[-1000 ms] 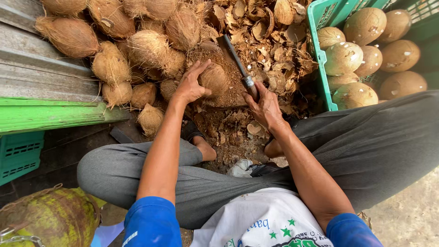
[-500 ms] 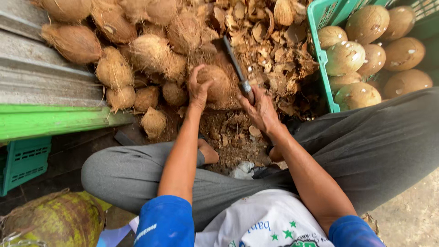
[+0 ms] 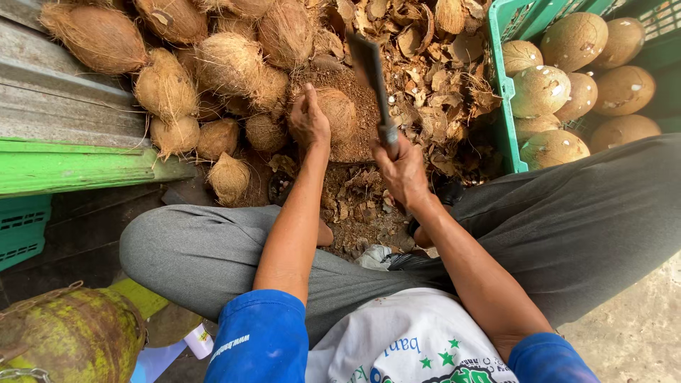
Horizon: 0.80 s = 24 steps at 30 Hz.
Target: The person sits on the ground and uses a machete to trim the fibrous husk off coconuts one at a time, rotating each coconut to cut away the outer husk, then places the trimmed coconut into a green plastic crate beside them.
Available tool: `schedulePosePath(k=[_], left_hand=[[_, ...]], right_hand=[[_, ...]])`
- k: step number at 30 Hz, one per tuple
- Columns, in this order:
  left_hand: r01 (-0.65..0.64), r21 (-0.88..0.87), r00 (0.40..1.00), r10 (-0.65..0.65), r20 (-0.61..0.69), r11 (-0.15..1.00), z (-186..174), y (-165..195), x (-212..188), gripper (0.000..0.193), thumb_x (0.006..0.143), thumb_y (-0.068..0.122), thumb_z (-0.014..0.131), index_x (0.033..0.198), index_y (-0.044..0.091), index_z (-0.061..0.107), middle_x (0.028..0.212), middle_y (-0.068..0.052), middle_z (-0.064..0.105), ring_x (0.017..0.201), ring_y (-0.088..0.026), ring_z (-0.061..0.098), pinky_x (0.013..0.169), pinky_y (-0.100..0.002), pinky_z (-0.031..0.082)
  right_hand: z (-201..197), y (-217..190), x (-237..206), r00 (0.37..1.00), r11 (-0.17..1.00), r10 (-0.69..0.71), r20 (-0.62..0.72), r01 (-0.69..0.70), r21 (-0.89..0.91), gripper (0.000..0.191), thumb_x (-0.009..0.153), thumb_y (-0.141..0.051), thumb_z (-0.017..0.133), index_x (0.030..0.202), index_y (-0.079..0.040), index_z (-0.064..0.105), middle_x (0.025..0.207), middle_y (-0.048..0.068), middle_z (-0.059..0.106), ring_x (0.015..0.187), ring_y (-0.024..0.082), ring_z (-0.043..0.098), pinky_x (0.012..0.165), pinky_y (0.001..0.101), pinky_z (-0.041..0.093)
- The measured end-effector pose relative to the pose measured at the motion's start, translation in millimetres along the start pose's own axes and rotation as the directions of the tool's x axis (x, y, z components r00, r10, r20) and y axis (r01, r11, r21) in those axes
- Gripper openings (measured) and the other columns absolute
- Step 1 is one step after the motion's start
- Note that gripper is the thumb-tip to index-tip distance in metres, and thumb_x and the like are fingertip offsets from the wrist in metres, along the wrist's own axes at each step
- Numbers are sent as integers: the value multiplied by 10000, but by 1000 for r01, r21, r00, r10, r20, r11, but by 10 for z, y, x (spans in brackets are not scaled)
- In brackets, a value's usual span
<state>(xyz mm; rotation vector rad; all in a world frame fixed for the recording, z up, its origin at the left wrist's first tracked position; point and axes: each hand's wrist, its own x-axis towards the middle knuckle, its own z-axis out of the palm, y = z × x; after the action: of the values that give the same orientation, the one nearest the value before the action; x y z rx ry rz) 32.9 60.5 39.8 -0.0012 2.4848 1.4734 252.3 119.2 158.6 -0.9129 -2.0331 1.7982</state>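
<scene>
A rough, fibrous brown husk is being shown on the coconut under the left hand. A dark, matt metal blade is being shown on the knife gripped by the right hand. Smoother, pale tan shells are being displayed by the peeled coconuts in the glossy green plastic crate. Dry, flaky husk scraps are being seen.

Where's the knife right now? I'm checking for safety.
In the head view the knife is at centre top, gripped in the right hand, blade raised beside the coconut that the left hand steadies.
</scene>
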Motion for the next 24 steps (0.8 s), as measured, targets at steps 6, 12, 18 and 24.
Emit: schedulePosePath(k=[6, 12, 18, 24], left_hand=[[23, -100, 998, -18, 55, 995, 101, 36, -56, 571, 934, 699, 451, 832, 172, 646, 713, 6, 617, 568, -121, 531, 509, -330, 420], [-15, -77, 1000, 17, 25, 997, 87, 52, -71, 503, 968, 633, 468, 833, 205, 695, 720, 46, 590, 546, -89, 438, 472, -295, 325], [-29, -192, 1000, 28, -10, 981, 199, -31, -57, 485, 949, 630, 547, 806, 174, 631, 689, 40, 571, 552, -96, 477, 504, -302, 391], [28, -72, 1000, -27, 14, 997, 205, -105, 4, 494, 954, 652, 485, 775, 204, 595, 682, 62, 546, 552, -103, 476, 505, -309, 366]], right_hand=[[-85, 42, -33, 994, 995, 79, 73, -75, -63, 325, 1071, -314, 628, 843, -102, 538, 644, -42, 481, 467, 63, 387, 395, 259, 349], [37, 89, 12, 1000, 911, -3, -15, 9, 413, 222, 1034, -311, 592, 936, -115, 630, 627, -69, 501, 462, 30, 426, 381, 216, 362], [-36, 113, -5, 990, 965, 142, 25, -133, -224, 372, 1050, -365, 664, 813, -97, 562, 610, -30, 510, 458, 82, 448, 395, 282, 408], [29, 171, 28, 997, 999, 31, -74, -34, -35, 298, 1047, -316, 630, 821, -137, 553, 632, -21, 557, 480, 98, 483, 426, 311, 449]])
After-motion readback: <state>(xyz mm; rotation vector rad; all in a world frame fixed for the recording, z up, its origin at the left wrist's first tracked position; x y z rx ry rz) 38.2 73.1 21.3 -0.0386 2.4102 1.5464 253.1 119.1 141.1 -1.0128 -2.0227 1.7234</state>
